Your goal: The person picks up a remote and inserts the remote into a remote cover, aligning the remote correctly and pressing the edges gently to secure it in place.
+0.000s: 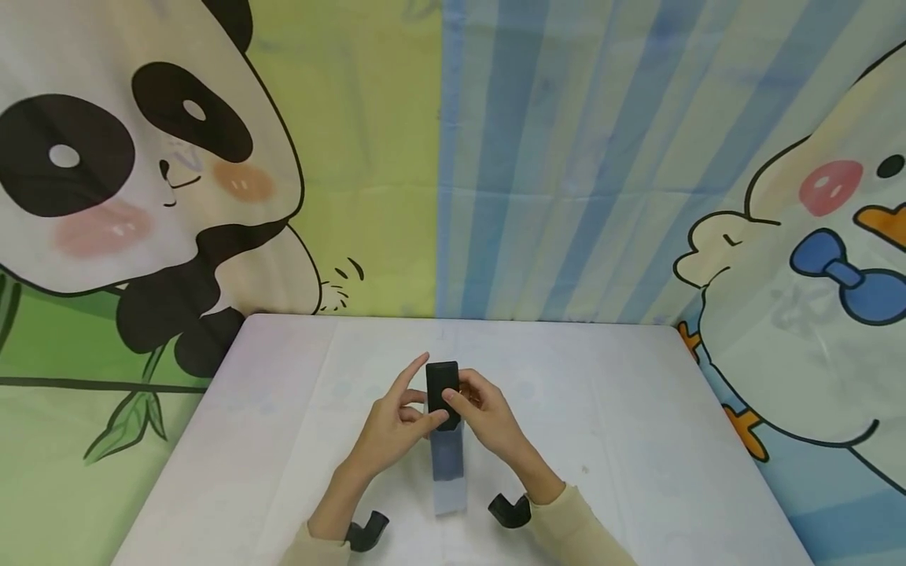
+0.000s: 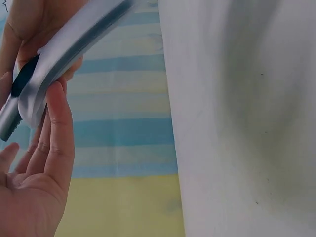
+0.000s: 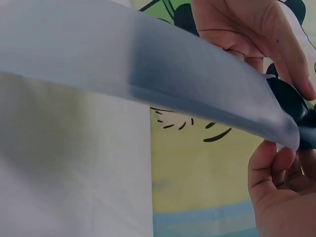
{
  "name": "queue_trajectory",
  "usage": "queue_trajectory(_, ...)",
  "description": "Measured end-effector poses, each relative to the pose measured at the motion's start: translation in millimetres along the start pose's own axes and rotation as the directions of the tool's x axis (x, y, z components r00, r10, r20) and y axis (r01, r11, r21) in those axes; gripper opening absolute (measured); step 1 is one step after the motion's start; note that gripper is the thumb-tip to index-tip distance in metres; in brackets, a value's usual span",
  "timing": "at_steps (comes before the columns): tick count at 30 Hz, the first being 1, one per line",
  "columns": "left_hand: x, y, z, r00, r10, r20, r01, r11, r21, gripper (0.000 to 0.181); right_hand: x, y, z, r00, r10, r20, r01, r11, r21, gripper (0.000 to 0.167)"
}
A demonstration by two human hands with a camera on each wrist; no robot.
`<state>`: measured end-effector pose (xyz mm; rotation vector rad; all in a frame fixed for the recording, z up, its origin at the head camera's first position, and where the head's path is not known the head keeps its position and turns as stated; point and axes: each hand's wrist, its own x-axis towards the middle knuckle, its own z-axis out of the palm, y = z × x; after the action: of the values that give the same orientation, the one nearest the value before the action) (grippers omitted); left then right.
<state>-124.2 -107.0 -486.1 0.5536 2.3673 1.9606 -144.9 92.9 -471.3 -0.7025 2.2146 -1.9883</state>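
Observation:
A black rectangular object (image 1: 442, 381) is held upright between both hands, its lower part at the mouth of a long translucent sleeve (image 1: 447, 460) that hangs toward the person. My left hand (image 1: 392, 428) grips it from the left, thumb on its lower front and index finger pointing up. From the right, my right hand (image 1: 495, 417) pinches it, thumb on the front face and fingers behind. In the right wrist view the dark object (image 3: 286, 98) sticks out of the sleeve's end (image 3: 212, 89). The left wrist view shows fingers (image 2: 60, 111) against the sleeve (image 2: 64, 49).
A white table (image 1: 602, 440) lies under the hands, with a cartoon-printed curtain (image 1: 368, 157) beyond its far edge. Two black curved pieces, one at the left wrist (image 1: 366, 531) and one at the right wrist (image 1: 510, 511), show beside the sleeve cuffs.

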Motion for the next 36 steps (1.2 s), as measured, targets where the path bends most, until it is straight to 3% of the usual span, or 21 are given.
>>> queue_trajectory(6,-0.3,3.3,-3.6,0.999,-0.034,-0.017,0.033,0.999,-0.039,0.081,-2.5,7.5,-1.1,0.999,0.017,-0.031,-0.015,0.998,0.066,0.034)
queue_trajectory(10,-0.2,11.5,-8.3,0.998,-0.043,-0.038,0.04,0.995,-0.091,0.081,-6.9,7.9,-6.0,1.0,0.029,-0.007,-0.028,0.998,0.054,0.025)
queue_trajectory(15,2.8,8.3,-10.9,0.999,-0.022,-0.039,0.016,0.992,-0.128,0.079,-14.3,12.5,-11.9,0.992,0.075,0.106,-0.07,0.996,-0.048,0.014)
queue_trajectory(19,4.9,5.6,-9.4,1.0,-0.024,-0.01,0.022,0.992,-0.128,0.078,-17.7,17.7,-15.6,0.966,-0.002,0.259,0.032,0.993,-0.111,0.022)
queue_trajectory(22,5.7,3.2,-7.2,0.999,-0.032,0.003,0.032,0.994,-0.101,0.079,-18.9,18.7,-16.3,0.944,-0.067,0.322,0.104,0.99,-0.1,0.026)
queue_trajectory(29,6.7,1.4,-3.4,0.998,-0.067,-0.011,0.067,0.997,-0.05,0.089,-18.7,21.5,-13.6,0.942,-0.145,0.303,0.175,0.982,-0.075,0.029)
queue_trajectory(36,6.5,0.6,-5.7,0.996,-0.087,0.015,0.089,0.987,-0.134,0.088,-15.9,19.6,-7.7,0.946,-0.174,0.273,0.203,0.976,-0.082,0.03)
